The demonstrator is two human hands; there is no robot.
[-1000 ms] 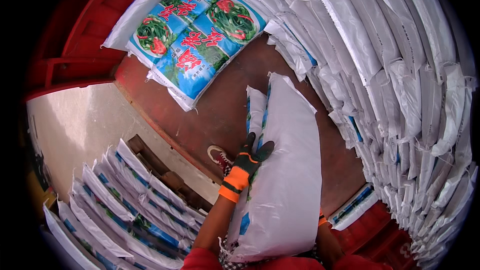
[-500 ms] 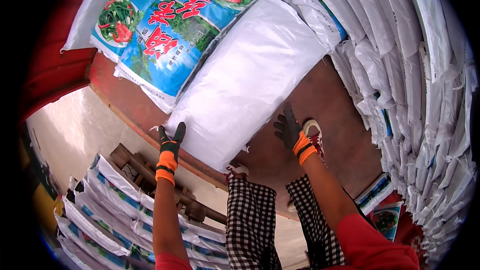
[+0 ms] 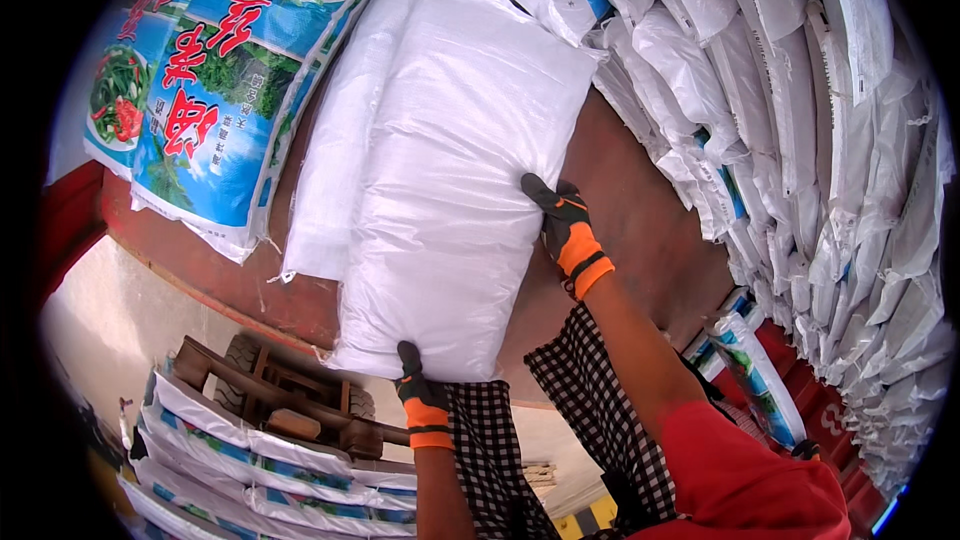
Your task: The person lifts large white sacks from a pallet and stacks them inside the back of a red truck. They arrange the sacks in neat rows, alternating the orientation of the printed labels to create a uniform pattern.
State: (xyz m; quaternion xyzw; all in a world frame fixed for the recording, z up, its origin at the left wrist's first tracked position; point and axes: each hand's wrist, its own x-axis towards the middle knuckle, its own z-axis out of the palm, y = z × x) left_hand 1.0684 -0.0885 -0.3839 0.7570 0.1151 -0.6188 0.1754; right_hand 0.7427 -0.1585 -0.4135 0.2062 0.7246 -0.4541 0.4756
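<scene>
A plump white woven sack (image 3: 450, 160) lies in front of me, its plain face up and its near edge by my legs. My left hand (image 3: 422, 392), in a black and orange glove, grips that near edge with its thumb on top. On the sack's right side my right hand (image 3: 560, 225), gloved the same way, clasps the edge. Its thumb presses on the top while the other fingers go out of sight under the side. A second white sack (image 3: 335, 165) shows along the left side, partly covered by the held one.
Blue printed sacks (image 3: 215, 90) lie at the left on the brown metal bed (image 3: 640, 240). A tall stack of white sacks (image 3: 800, 140) lines the right. Beyond the bed's edge, below left, are more stacked sacks (image 3: 270, 470) and a wheeled metal frame (image 3: 290, 400).
Both hands have closed on the white sack, which has turned more upright in view. A second white sack now shows at its left, with a gap to the printed sacks.
</scene>
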